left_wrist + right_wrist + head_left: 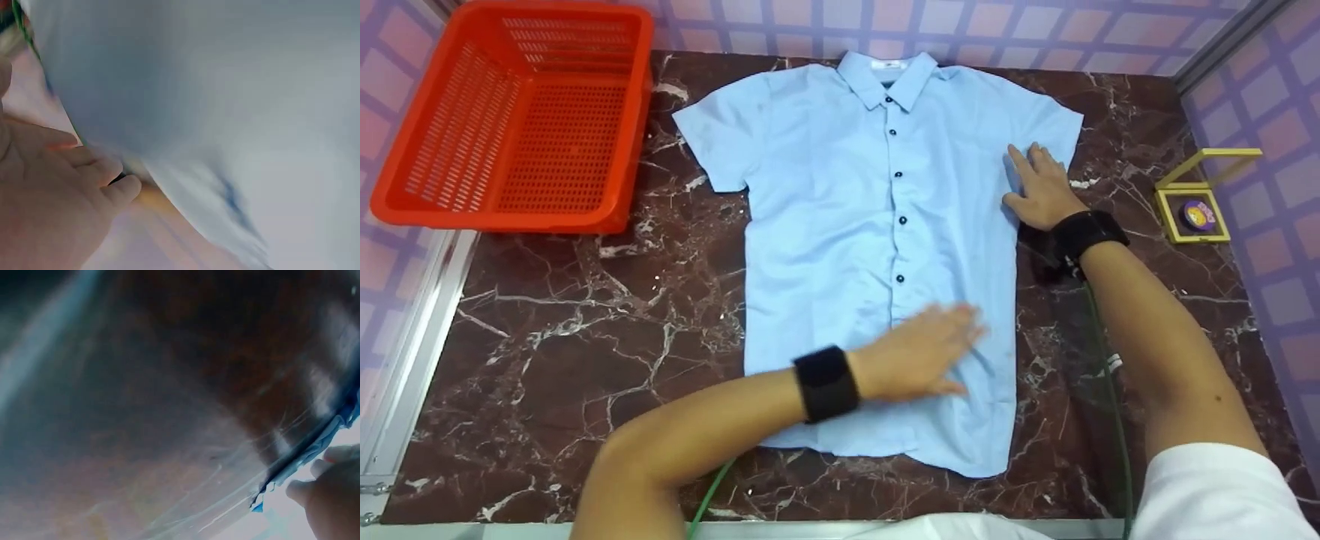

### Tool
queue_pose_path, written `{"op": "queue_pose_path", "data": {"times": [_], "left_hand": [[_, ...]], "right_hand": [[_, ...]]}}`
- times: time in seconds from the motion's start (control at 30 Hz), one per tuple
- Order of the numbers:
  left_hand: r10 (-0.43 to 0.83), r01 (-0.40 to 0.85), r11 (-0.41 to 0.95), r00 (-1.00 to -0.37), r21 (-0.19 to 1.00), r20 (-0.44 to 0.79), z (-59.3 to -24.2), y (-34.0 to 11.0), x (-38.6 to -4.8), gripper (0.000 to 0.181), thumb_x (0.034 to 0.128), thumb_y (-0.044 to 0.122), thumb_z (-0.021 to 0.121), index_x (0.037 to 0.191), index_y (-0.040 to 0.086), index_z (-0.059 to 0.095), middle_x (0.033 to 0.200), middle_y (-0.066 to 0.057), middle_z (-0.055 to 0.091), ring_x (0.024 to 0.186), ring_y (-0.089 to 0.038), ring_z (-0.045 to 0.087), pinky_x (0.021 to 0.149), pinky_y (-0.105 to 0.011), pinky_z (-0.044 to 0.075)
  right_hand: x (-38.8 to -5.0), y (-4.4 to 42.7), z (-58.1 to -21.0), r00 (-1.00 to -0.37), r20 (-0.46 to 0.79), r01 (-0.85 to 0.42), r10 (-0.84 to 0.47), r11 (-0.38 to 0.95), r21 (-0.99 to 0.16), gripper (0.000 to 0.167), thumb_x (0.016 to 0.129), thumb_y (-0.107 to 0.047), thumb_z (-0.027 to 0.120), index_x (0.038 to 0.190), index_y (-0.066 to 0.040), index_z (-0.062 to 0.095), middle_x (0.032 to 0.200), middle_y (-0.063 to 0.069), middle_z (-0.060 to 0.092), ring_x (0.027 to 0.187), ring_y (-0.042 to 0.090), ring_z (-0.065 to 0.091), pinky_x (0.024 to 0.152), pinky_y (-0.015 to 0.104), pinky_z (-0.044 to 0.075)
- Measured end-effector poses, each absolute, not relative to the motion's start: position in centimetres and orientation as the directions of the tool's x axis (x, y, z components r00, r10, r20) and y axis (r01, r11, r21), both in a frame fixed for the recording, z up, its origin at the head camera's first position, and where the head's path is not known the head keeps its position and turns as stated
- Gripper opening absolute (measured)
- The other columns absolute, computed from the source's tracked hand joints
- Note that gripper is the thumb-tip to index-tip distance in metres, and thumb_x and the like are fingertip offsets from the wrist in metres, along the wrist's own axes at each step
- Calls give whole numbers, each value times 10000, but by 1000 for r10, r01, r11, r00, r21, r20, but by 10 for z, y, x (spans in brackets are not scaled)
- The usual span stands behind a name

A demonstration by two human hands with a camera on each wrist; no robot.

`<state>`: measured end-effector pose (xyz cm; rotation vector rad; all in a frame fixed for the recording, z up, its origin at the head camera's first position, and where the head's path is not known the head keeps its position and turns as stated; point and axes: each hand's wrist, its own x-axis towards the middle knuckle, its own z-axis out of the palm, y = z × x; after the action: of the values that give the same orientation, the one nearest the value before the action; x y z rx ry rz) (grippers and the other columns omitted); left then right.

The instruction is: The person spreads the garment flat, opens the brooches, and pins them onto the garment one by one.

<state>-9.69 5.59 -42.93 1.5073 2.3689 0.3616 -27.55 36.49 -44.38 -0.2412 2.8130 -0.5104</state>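
Note:
A light blue short-sleeved shirt (825, 202) with dark buttons lies spread face up, its collar toward the back wall. My left hand (919, 352), blurred in the head view, reaches across the shirt's lower front with its fingers extended. In the left wrist view the left hand (62, 185) shows beside pale cloth. At the shirt's right side, just below the sleeve, my right hand (1041, 187) rests with spread fingers on the fabric. The right wrist view has the right hand (332, 495) at the cloth's edge, partly out of frame.
A red plastic basket (634, 142) stands at the back left of the dark marble table (585, 360). On the right sits a small yellow frame-like box (1198, 238) holding a round purple item (1198, 216). Green cables (1110, 390) trail from both wristbands.

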Motion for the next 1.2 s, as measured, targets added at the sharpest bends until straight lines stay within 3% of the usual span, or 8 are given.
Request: {"op": "queue_pose_path", "data": {"times": [0.07,0.13,0.27,0.43,0.6,0.83,1.0,1.2], "left_hand": [[860,758,487,-503,434,-85,-427,31,-118,800,1006,466,536,1589,36,197,1659,-154,153,1531,-283,132,1225,-416,82],[796,701,575,-599,423,-89,-426,7,-136,752,1032,401,519,1580,0,195,1647,-186,173,1525,-308,152,1225,-428,102],[687,592,714,-697,375,-206,-421,-35,-155,733,1065,379,453,1578,-33,130,1635,-263,102,1523,-375,99,1224,-464,84],[633,535,770,-711,349,-307,-415,-61,-150,785,1026,402,549,1579,-23,188,1625,-301,99,1500,-461,96,1212,-532,105],[631,570,775,-709,272,-315,-420,-65,-133,863,977,459,621,1580,-7,217,1614,-319,118,1474,-525,108,1184,-589,167],[596,579,800,-738,157,-316,-427,-57,-107,957,928,578,628,1600,51,195,1620,-314,99,1465,-533,143,1144,-599,267],[533,538,836,-752,106,-387,-425,-53,-90,994,905,650,598,1617,116,158,1624,-312,71,1445,-571,150,1029,-678,375],[523,486,849,-716,209,-462,-410,-60,-87,955,929,612,592,1610,86,177,1618,-321,87,1442,-570,162,959,-664,451]], "right_hand": [[-272,364,-443,-958,-189,-131,-215,915,-381,790,974,-298,436,1620,-98,30,1624,320,-58,1505,446,-98,1182,600,-65],[-267,361,-440,-963,-143,-156,-228,906,-394,774,1001,-315,446,1619,-88,40,1625,321,-36,1508,446,-80,1186,592,-61],[-257,344,-437,-965,-84,-190,-250,880,-436,780,1036,-420,472,1607,-38,102,1610,354,2,1497,487,-40,1189,593,-44],[-249,318,-437,-949,-171,-168,-265,883,-437,854,1024,-537,445,1600,-11,100,1589,390,-31,1468,551,-57,1167,643,-42],[-250,310,-439,-923,-303,-114,-238,920,-374,856,1033,-526,419,1600,-7,42,1580,385,-131,1458,547,-136,1156,656,-62],[-254,327,-447,-911,-326,-129,-251,926,-354,884,1014,-573,433,1610,-46,46,1578,370,-177,1466,511,-168,1172,606,-92],[-256,338,-447,-901,-332,-145,-279,915,-377,875,1012,-577,450,1619,-88,51,1592,338,-187,1473,483,-187,1172,599,-102],[-259,342,-442,-892,-354,-141,-283,916,-376,889,1007,-592,453,1623,-118,21,1593,319,-214,1469,463,-219,1162,624,-98]]}}
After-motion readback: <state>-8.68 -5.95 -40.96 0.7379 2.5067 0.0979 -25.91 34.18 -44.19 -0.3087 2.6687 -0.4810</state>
